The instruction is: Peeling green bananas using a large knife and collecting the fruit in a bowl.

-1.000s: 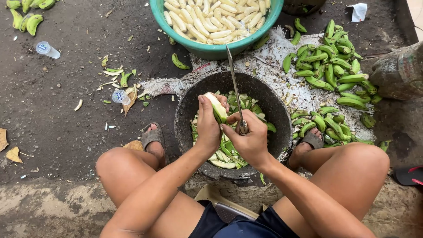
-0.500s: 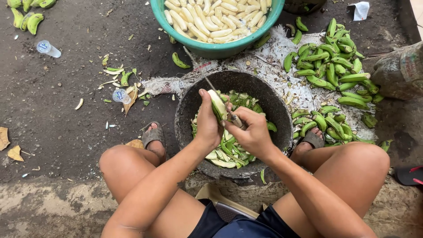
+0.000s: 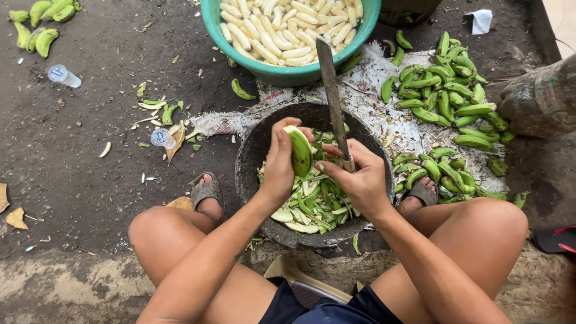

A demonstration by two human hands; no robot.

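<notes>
Peeling step: your left hand [image 3: 281,165] grips a green banana [image 3: 299,150] over the dark basin [image 3: 252,150], your right hand [image 3: 360,180] clenches the knife [image 3: 332,90]; next, likely slit its skin lengthwise.

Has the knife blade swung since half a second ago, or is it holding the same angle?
Yes. The knife in the right hand has swung up: its tip now overlaps the rim of the green tub, where before it lay low over the dark bowl.
</notes>
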